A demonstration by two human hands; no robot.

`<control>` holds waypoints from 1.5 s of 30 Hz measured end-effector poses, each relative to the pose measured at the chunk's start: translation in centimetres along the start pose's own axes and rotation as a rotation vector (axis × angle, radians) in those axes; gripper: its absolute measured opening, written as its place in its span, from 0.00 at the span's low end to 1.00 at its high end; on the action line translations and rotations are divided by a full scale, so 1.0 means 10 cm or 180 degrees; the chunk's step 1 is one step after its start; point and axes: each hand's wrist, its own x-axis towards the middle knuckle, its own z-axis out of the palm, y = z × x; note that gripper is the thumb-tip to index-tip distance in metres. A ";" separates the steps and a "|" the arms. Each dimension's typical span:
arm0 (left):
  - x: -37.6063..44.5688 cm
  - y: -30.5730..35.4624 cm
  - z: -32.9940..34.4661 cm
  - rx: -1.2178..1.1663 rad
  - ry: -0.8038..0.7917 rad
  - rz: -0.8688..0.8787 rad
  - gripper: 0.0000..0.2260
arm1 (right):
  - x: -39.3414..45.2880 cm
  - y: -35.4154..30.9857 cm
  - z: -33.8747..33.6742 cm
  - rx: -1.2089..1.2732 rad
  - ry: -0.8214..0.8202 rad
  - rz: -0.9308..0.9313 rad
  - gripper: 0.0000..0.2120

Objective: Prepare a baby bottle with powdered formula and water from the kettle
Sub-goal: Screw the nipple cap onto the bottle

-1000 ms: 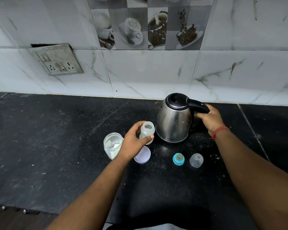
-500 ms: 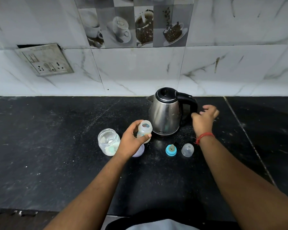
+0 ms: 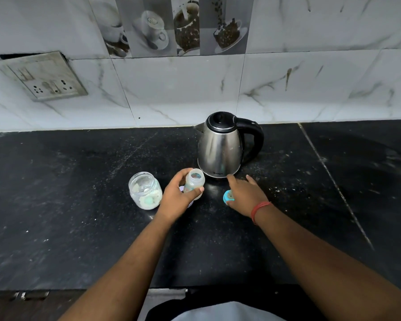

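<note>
Black stone counter [image 3: 56,205], matte, dusted with pale specks and streaks; seam line running diagonally on right. White marble-look wall tiles [image 3: 183,89] with grey veins behind; strip of printed coffee-cup tiles [image 3: 171,26] above. Grimy metal socket plate [image 3: 42,76] tilted off wall at left.

Steel kettle [image 3: 220,149], brushed and rounded, tapering upward, black lid and black loop handle pointing right, spout to left; standing upright near back of counter, untouched. Baby bottle [image 3: 194,184], translucent plastic, cylindrical, open-mouthed, upright just in front of kettle's base; contents hard to tell. Left hand [image 3: 177,196] wrapped round bottle, thumb in front, fingers behind. Under that hand, edge of a pale lilac lid [image 3: 182,188], mostly hidden.

Clear glass jar [image 3: 145,190] just left of bottle, round-shouldered, lidless, white powder caked inside, small greenish scoop at bottom.

Right hand [image 3: 245,195] palm-down over teal nipple ring [image 3: 228,196], fingers extended and spread, touching or just above, cannot tell which. Red thread [image 3: 259,208] on right wrist.
</note>
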 end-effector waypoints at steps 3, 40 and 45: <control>-0.02 -0.02 -0.02 -0.0018 0.0021 -0.0039 0.22 | -0.02 0.00 0.13 -0.0309 -0.0025 0.0021 0.37; 0.12 0.43 0.00 0.0020 -0.0032 0.0376 0.24 | 0.09 -0.64 -1.16 0.2424 0.0536 -0.0436 0.41; 0.14 0.44 0.00 0.0110 -0.0064 0.0403 0.23 | 0.12 -0.61 -1.16 0.2477 0.0456 -0.0473 0.44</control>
